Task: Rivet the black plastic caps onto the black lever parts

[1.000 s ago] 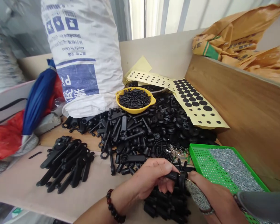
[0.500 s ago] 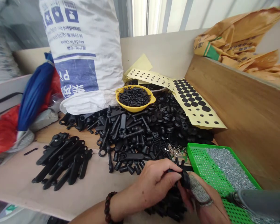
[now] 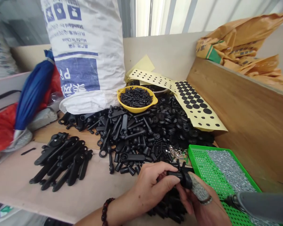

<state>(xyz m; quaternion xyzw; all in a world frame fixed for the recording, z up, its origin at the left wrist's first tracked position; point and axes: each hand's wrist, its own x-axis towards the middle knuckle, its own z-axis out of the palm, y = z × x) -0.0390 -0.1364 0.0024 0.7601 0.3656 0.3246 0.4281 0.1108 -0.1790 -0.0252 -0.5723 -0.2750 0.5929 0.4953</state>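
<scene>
Near the bottom centre, my left hand (image 3: 151,186), wearing a dark bead bracelet (image 3: 105,210), pinches the knob end of a black plastic crank handle (image 3: 185,180) between thumb and fingers. My right hand (image 3: 204,201) is closed around the same part from the right, with a grey speckled cover (image 3: 200,189) on one finger. Its palm side and much of the part are hidden. Beneath both hands lies a heap of small black pieces (image 3: 171,205). Just beyond is a big pile of black plastic arms, knobs and discs (image 3: 134,135).
A green perforated tray (image 3: 208,169) holds silvery screws (image 3: 228,166); a grey cylindrical tool (image 3: 261,204) juts over it. Black handles (image 3: 61,157) lie grouped at left. Behind stand a yellow bowl (image 3: 137,110) of black screw-like pieces, a white sack (image 3: 87,40) and yellow sticker sheets (image 3: 202,117).
My left fingers have shifted slightly left along the held piece, so more of its black surface shows. Both hands still grip it. The view has shifted slightly.
</scene>
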